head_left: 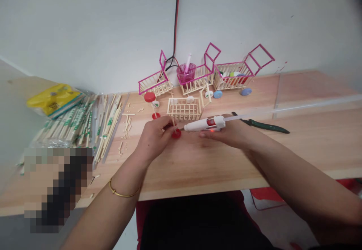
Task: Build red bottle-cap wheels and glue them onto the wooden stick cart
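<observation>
My left hand [154, 137] pinches a thin wooden stick with a red bottle cap [176, 133] at its lower end, held just above the wooden table [198, 171]. My right hand [229, 133] grips a white hot glue gun [205, 124] whose nozzle points left at the red cap. A clear glue stick juts out of the gun's back toward the right. Just behind my hands stands a small bare-wood stick cart [184, 108].
Three pink-trimmed stick carts [198, 76] line the wall with a pink cup [186, 72] and bottle-cap wheels. A pile of wrapped chopsticks [85, 125], a yellow packet [53, 99], green-handled pliers [263, 125], and a red cap on a stick [149, 97] lie around.
</observation>
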`<action>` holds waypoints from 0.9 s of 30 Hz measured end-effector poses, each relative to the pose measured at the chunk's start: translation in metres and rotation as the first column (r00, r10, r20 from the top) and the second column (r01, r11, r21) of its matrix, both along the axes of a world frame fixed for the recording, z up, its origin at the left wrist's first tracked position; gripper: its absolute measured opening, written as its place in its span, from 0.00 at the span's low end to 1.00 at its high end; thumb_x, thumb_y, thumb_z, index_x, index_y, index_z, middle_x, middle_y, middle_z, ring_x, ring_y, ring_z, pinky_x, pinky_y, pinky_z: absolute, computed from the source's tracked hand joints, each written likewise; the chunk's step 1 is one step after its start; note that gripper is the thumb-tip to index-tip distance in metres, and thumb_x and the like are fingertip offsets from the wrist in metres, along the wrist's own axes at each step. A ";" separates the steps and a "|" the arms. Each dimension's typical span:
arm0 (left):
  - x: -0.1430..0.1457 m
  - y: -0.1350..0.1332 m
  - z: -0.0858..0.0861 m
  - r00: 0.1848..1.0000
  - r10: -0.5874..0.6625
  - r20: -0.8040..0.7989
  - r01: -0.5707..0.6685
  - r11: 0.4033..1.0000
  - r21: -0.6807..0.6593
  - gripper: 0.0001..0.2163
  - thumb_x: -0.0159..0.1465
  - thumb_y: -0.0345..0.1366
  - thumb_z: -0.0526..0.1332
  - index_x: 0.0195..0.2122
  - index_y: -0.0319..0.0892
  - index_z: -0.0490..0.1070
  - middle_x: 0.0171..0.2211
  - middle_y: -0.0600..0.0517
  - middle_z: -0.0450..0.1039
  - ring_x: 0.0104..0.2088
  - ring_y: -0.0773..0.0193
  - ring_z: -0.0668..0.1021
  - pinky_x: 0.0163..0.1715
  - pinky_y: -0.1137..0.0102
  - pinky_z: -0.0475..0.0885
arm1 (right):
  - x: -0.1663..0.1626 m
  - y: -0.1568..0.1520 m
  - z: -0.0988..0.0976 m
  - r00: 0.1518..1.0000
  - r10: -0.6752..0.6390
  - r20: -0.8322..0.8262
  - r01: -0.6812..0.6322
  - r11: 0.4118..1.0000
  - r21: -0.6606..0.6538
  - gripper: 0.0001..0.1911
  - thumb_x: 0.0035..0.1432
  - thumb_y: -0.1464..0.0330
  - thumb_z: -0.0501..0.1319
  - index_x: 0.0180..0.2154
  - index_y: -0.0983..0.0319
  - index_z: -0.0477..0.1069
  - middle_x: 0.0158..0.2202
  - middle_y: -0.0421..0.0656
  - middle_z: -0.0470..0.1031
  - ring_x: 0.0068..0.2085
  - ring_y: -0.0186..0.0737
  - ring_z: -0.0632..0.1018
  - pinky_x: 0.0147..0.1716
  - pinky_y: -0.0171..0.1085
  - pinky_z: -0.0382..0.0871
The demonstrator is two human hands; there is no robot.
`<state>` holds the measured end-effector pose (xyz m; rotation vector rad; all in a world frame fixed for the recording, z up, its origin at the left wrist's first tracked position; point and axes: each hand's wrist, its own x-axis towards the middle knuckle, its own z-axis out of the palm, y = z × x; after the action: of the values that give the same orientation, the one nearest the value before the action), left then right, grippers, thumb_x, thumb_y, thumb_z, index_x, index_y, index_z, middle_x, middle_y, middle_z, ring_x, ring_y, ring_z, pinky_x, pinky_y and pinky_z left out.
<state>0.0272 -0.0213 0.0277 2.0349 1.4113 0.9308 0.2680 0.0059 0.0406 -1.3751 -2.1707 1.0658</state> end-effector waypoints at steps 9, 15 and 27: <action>0.000 0.000 0.001 1.000 0.006 -0.007 -0.007 1.000 -0.019 0.04 0.61 0.31 0.59 0.32 0.41 0.73 0.29 0.52 0.75 0.30 0.65 0.74 0.34 0.70 0.67 | 0.002 -0.002 0.005 1.000 -0.019 0.011 0.018 1.000 0.013 0.11 0.49 0.57 0.66 0.30 0.57 0.76 0.29 0.40 0.79 0.32 0.42 0.78 0.27 0.36 0.68; 0.002 0.000 0.002 1.000 0.013 0.001 -0.013 1.000 -0.028 0.03 0.60 0.32 0.60 0.31 0.41 0.72 0.29 0.52 0.75 0.30 0.66 0.74 0.32 0.70 0.67 | 0.002 -0.002 0.008 0.997 -0.035 0.068 0.032 0.998 0.046 0.12 0.50 0.56 0.65 0.28 0.58 0.75 0.27 0.40 0.78 0.30 0.41 0.77 0.26 0.36 0.66; -0.001 0.001 -0.005 0.998 0.014 -0.054 -0.019 0.996 -0.085 0.12 0.54 0.35 0.66 0.39 0.41 0.70 0.36 0.51 0.75 0.31 0.66 0.74 0.33 0.70 0.69 | 0.003 -0.003 0.015 0.995 -0.021 0.095 0.018 0.999 0.032 0.14 0.51 0.54 0.63 0.28 0.58 0.73 0.27 0.39 0.77 0.31 0.41 0.77 0.28 0.36 0.67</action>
<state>0.0259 -0.0203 0.0224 2.0016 1.4728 0.8137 0.2714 0.0029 0.0557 -1.4577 -2.2265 0.9736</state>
